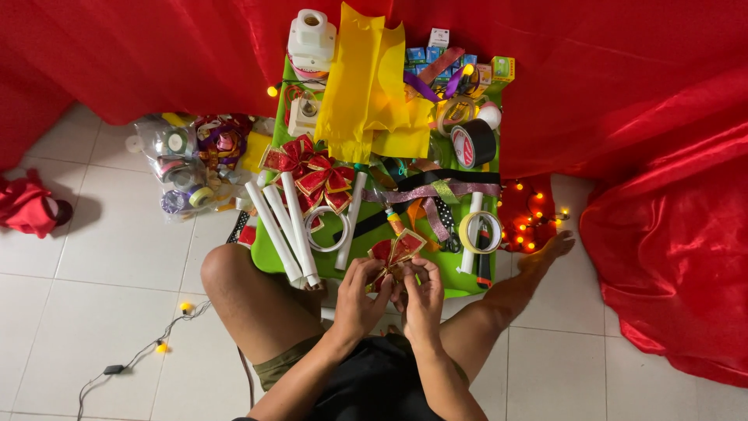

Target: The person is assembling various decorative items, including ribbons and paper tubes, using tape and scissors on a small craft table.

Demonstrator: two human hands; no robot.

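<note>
At the near edge of the green board [274,257], the left hand [360,300] and right hand [423,300] pinch a red ribbon bow [396,251] between fingertips. It looks light, soft and easily crushed, so holding it at the centre knot seems best.

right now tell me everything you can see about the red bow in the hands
The red ribbon bow is small, made of shiny red ribbon with gold edging, which looks like fabric. Its loops fan out with a pinched middle. It is held just above the near edge of the green tray, tilted toward the camera. The left hand grips it from below left, the right hand from the right, fingertips pinching near its centre. The fingers partly hide its lower loops.
</note>
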